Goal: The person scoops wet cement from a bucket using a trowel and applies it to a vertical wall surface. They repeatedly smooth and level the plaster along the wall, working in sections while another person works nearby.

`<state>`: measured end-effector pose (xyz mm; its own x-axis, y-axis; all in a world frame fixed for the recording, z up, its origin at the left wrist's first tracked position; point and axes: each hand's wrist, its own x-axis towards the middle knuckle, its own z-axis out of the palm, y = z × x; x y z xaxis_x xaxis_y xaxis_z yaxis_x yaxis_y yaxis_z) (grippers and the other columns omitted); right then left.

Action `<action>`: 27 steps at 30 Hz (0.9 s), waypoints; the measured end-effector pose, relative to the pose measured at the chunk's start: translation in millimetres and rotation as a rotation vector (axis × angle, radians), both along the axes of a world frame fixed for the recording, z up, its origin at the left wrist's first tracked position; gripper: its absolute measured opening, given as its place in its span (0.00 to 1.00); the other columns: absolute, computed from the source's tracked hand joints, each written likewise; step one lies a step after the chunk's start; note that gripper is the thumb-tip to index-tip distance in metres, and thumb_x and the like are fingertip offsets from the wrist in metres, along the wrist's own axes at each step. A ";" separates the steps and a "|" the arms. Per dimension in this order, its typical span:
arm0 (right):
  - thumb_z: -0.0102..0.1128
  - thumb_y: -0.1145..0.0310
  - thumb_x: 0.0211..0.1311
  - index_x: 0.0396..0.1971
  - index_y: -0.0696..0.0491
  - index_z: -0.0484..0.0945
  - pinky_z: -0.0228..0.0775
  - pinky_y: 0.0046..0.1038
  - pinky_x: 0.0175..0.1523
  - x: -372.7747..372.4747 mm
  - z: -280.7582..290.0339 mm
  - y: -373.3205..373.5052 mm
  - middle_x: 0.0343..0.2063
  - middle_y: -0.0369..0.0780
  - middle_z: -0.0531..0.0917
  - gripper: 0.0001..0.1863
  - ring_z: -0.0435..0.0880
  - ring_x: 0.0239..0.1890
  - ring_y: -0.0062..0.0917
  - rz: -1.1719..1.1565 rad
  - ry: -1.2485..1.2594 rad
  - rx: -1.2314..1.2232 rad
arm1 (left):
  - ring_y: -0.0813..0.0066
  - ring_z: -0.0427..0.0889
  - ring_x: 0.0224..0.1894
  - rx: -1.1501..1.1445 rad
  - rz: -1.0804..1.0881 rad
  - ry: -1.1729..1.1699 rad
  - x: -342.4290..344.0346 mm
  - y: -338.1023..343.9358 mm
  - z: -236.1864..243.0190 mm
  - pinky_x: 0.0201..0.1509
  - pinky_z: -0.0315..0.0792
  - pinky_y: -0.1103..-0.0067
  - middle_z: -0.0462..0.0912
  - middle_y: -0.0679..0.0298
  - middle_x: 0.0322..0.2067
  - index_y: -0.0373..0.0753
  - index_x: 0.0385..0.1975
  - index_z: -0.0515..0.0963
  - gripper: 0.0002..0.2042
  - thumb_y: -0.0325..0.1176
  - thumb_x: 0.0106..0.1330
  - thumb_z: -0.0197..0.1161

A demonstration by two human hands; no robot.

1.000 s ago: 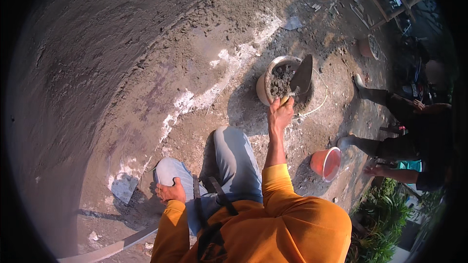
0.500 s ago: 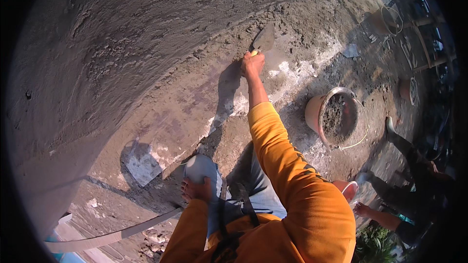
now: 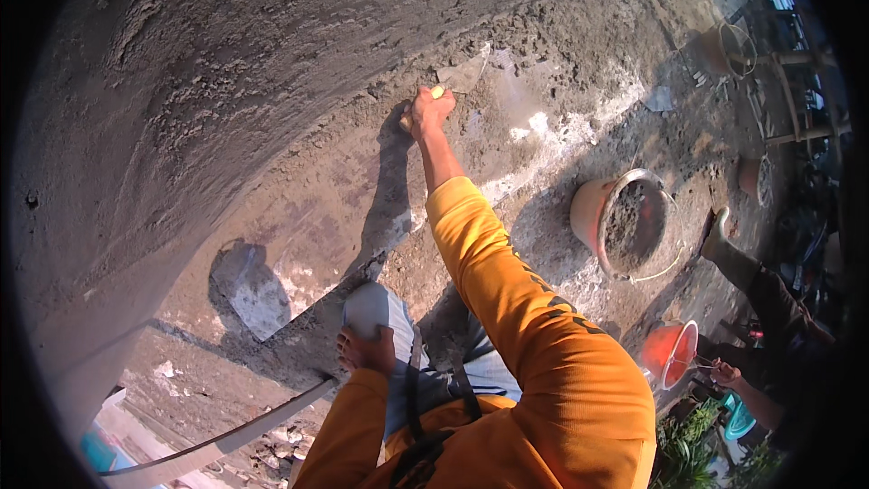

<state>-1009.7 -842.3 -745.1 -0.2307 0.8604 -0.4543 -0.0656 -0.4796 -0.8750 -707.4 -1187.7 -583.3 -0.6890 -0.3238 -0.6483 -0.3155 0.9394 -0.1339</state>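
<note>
My right hand (image 3: 432, 114), arm stretched forward, is closed round the handle of a pointing trowel (image 3: 466, 73). The blade lies low over rough mortar, close to where the ground meets the grey plastered wall (image 3: 217, 81). Back near my body, my left hand (image 3: 367, 350) rests on my bent knee (image 3: 367, 303), its fingers spread over the jeans and holding nothing. To the right of my reaching arm stands a bucket (image 3: 625, 222) with grey mortar inside and a wire handle hanging down its side.
A pale flat slab (image 3: 258, 299) lies left of my knee. At lower left a long narrow strip (image 3: 226, 442) crosses the ground. On the right, a co-worker's hand (image 3: 727, 373) holds a red bucket (image 3: 659, 353) by its handle. More buckets, one here (image 3: 724, 50), stand farther off.
My right hand has moved left along the foot of the wall, and the trowel blade has swung to point right. The co-worker's red bucket has come further into view. My left hand stays put.
</note>
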 end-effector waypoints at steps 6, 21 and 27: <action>0.61 0.73 0.63 0.35 0.52 0.69 0.70 0.32 0.13 45.6 43.9 9.3 0.17 0.37 0.74 0.08 0.75 0.11 0.26 0.131 0.175 -0.130 | 0.45 0.66 0.70 -0.017 0.001 0.014 -0.1 4.9 4.9 0.72 0.60 0.51 0.68 0.43 0.65 0.29 0.67 0.62 0.45 0.57 0.55 0.63; 0.64 0.68 0.64 0.39 0.61 0.75 0.74 0.38 0.30 437.3 194.7 78.0 0.23 0.42 0.81 0.13 0.80 0.22 0.33 0.009 -0.826 0.633 | 0.45 0.69 0.66 -0.008 -0.054 0.212 27.8 3.2 7.4 0.67 0.67 0.51 0.71 0.44 0.61 0.30 0.64 0.66 0.44 0.56 0.52 0.69; 0.63 0.65 0.64 0.42 0.63 0.74 0.75 0.46 0.38 464.7 214.3 81.7 0.26 0.55 0.84 0.17 0.85 0.31 0.55 -0.032 -1.031 0.739 | 0.45 0.66 0.69 -0.003 -0.084 0.178 33.7 8.7 5.6 0.70 0.61 0.49 0.67 0.45 0.65 0.29 0.69 0.61 0.47 0.56 0.53 0.66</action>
<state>-545.0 -760.6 -530.8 -0.0316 0.9834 0.1789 0.8004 0.1321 -0.5848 -673.8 -1179.1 -577.6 -0.8172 -0.2625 -0.5131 -0.2554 0.9630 -0.0859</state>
